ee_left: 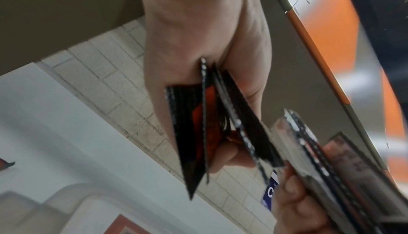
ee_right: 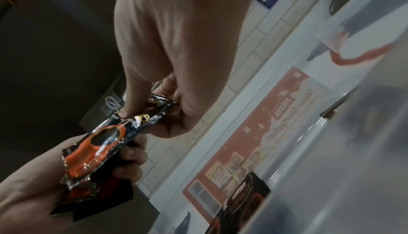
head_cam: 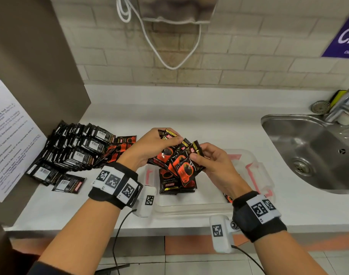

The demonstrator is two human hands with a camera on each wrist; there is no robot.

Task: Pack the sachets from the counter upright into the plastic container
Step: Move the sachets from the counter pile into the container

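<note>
Both hands meet above a clear plastic container point(head_cam: 241, 155) on a white counter point(head_cam: 209, 120), sharing a fanned bunch of black-and-red sachets point(head_cam: 177, 155). At 9 o'clock of the bunch, the left hand point(head_cam: 150, 147) grips several sachets between thumb and curled fingers; at 3 o'clock, the right hand point(head_cam: 213, 161) pinches the front sachet point(head_cam: 187, 169) by its edge. Below the hands, a few sachets point(head_cam: 173, 185) lie flat inside the container. A large heap of sachets point(head_cam: 74, 151) sprawls on the counter at 9 o'clock, and a steel sink point(head_cam: 316, 151) sits at 3 o'clock
</note>
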